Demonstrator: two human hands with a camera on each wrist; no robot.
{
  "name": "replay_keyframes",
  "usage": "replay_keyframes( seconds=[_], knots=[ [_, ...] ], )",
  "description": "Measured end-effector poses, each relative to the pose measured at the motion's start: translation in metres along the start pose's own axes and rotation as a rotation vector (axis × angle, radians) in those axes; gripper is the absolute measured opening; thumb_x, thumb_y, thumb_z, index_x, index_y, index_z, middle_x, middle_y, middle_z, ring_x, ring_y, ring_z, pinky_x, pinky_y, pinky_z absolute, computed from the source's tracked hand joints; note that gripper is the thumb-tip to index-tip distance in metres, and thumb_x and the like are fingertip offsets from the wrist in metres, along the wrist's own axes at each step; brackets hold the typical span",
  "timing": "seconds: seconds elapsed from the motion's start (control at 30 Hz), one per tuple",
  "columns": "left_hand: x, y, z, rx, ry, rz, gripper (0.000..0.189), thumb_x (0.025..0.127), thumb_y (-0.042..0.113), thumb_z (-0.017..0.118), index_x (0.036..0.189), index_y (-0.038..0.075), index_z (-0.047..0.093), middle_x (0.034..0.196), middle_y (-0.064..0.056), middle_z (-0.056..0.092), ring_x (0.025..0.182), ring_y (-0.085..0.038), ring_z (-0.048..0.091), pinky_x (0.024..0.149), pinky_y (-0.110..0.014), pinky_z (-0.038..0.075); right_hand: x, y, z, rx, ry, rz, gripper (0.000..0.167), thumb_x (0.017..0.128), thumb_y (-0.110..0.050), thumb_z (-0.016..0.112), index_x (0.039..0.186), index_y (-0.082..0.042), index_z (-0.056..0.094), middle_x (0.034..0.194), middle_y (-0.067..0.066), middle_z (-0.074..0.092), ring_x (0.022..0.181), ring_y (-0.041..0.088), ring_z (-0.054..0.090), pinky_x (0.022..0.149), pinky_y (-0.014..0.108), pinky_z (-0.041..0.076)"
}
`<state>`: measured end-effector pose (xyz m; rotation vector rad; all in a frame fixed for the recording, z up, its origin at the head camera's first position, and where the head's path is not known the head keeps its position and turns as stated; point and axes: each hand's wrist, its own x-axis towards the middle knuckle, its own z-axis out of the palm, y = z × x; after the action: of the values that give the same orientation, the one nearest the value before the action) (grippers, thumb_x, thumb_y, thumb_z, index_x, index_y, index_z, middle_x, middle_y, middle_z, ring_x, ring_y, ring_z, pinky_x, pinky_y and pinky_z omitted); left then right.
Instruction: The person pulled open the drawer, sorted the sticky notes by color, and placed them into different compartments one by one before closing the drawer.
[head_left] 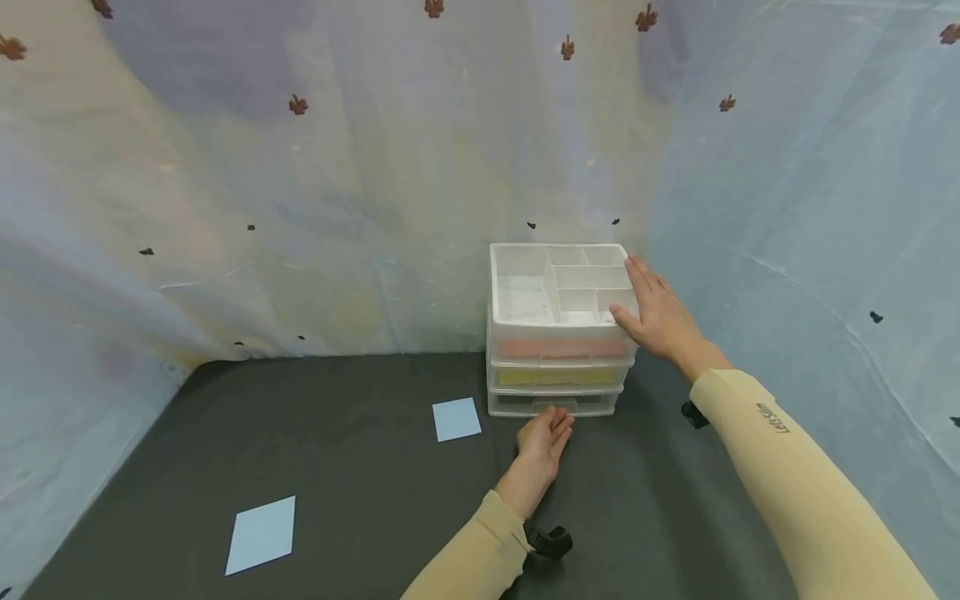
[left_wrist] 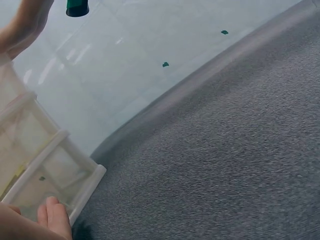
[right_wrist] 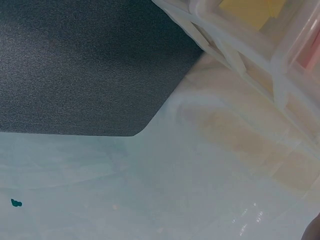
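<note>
A white plastic drawer unit [head_left: 557, 342] stands against the back wall, with a divided open tray [head_left: 522, 296] on top and three clear drawers below. My left hand [head_left: 537, 450] is low at its front, palm turned up, fingertips right at the pull of the bottom drawer [head_left: 517, 406]. In the left wrist view, its fingers [left_wrist: 60, 217] lie against that drawer's front. My right hand [head_left: 660, 317] rests on the unit's upper right edge, fingers stretched along the side and thumb over the tray's front corner. The right wrist view shows the unit's side [right_wrist: 240, 55].
Two pale blue paper squares lie on the dark table [head_left: 360, 483]: one square [head_left: 457, 419] just left of the unit, another square [head_left: 261, 535] nearer the front left. Pink contents [head_left: 562, 348] show in the top drawer, yellow contents [head_left: 555, 377] in the middle one. Patterned cloth [head_left: 420, 167] hangs behind.
</note>
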<state>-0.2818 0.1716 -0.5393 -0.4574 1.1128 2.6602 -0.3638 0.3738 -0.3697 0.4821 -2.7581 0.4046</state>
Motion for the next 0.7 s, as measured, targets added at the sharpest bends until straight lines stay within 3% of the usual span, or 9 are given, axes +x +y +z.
replay_keyframes(
  seconds=[0.53,0.7],
  knots=[
    [0.008,0.004,0.002,-0.006,0.050,0.021,0.042,0.110,0.010,0.052,0.142,-0.017,0.047,0.139,-0.033,0.057,0.132,-0.042,0.058,0.114,-0.045,0.044,0.002,0.003,0.001,-0.017,0.005,-0.006,0.083,0.107,-0.042,0.049,0.167,-0.003,0.007,0.174,0.017,0.006,0.159,0.039,0.011,0.127,0.058,0.010],
    [0.012,0.006,0.003,-0.013,0.055,0.034,0.039,0.110,0.010,0.052,0.138,-0.017,0.049,0.133,-0.032,0.060,0.128,-0.040,0.061,0.113,-0.045,0.045,0.003,0.002,0.001,-0.021,0.005,-0.003,0.083,0.107,-0.042,0.049,0.167,-0.003,0.007,0.174,0.017,0.006,0.158,0.040,0.012,0.126,0.059,0.011]
  ],
)
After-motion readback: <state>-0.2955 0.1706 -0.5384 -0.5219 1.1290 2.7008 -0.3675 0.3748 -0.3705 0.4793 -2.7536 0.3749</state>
